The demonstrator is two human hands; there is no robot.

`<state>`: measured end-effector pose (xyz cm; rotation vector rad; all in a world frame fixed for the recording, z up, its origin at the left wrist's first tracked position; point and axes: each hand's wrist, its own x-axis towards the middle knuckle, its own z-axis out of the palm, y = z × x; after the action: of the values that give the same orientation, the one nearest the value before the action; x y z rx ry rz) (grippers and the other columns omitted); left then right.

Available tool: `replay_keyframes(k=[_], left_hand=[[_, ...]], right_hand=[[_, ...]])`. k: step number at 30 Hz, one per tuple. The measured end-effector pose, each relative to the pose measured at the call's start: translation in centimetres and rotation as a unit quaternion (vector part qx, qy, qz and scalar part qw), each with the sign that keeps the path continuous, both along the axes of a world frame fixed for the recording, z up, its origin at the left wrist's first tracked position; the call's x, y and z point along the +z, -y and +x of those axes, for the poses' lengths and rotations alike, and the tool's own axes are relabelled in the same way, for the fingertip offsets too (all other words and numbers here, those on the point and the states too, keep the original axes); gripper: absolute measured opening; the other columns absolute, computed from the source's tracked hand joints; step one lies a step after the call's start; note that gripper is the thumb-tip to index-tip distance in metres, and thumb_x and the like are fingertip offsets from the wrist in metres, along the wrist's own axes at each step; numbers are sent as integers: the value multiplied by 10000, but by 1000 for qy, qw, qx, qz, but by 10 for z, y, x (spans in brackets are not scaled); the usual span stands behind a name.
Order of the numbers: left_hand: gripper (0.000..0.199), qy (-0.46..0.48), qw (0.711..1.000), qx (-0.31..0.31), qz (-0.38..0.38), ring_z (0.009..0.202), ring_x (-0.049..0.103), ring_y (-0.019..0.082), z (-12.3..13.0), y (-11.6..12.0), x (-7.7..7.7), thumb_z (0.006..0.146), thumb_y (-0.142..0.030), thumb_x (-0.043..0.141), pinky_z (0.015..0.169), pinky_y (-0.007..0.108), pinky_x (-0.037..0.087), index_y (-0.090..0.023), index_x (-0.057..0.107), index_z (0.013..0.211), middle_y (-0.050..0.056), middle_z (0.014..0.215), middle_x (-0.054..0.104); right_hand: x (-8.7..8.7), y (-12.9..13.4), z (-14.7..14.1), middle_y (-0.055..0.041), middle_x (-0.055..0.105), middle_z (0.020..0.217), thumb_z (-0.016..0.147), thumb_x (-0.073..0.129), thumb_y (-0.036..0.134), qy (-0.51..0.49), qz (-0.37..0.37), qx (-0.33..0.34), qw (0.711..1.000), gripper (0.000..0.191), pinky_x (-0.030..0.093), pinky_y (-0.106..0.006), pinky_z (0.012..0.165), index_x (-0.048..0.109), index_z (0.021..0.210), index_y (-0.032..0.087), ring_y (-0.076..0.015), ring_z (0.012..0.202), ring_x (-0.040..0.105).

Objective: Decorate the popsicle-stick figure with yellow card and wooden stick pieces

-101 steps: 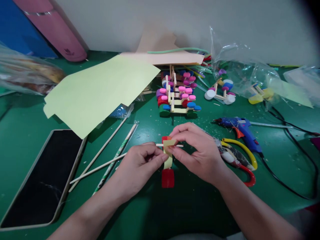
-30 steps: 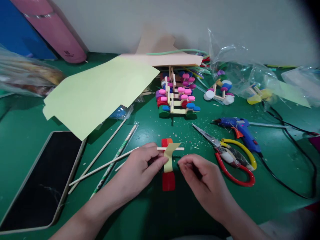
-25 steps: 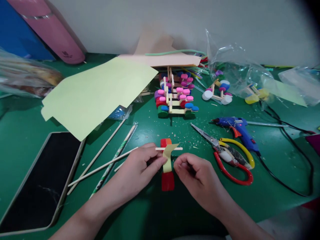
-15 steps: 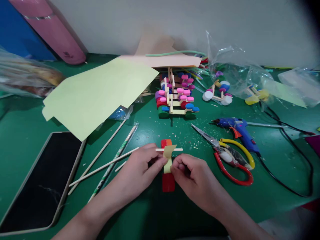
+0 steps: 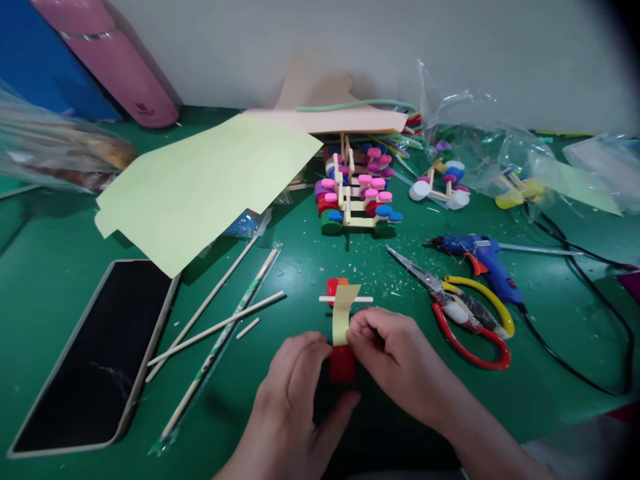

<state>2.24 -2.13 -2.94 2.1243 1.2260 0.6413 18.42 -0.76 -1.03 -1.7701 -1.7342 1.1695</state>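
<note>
A small piece lies in front of me: a narrow pale-yellow paper strip [image 5: 342, 317] runs between a red block [image 5: 342, 364] at the near end and a red-and-orange block [image 5: 331, 289] at the far end. A short wooden stick [image 5: 361, 299] crosses under the strip's raised far end. My right hand [image 5: 390, 347] pinches the strip's right edge, just above the near red block. My left hand [image 5: 305, 387] is open beside that block, fingertips close to its upper left corner and thumb apart below it. Whether the fingertips touch it, I cannot tell.
Right of my hands lie scissors [image 5: 457, 307] and a blue glue gun [image 5: 483, 257] with its cord. Wooden sticks [image 5: 215, 327] and a phone [image 5: 90, 353] are on the left. Behind stand colourful small models [image 5: 357, 193], a yellow paper sheet [image 5: 210, 180] and a pink bottle [image 5: 117, 67].
My left hand has let go of the strip near the stick and moved down toward the near red block, its fingers spreading. My right hand keeps its pinch. The view has shifted slightly.
</note>
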Motion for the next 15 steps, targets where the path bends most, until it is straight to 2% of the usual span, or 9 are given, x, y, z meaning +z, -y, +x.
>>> replay_keyframes(k=[4,15], left_hand=[[370,14,1000,-15,-16,850,565,189,1,1,-4,759,-157,536,729,314,499,-229,396,1094,53,957,560],[338,17,999,-34,-18,867,558,189,1,-2,-5,770,-152,530,728,298,510,-227,459,1091,66,992,562]], right_hand=[[0,0,0,42,416,593,821,431,165,1,2,3,1000,191,311,-207,498,433,633,195,-101,555,385],[-1,-1,-1,43,414,582,789,450,132,21,24,-2,1000,192,315,-199,479,418,611,196,-97,545,386]])
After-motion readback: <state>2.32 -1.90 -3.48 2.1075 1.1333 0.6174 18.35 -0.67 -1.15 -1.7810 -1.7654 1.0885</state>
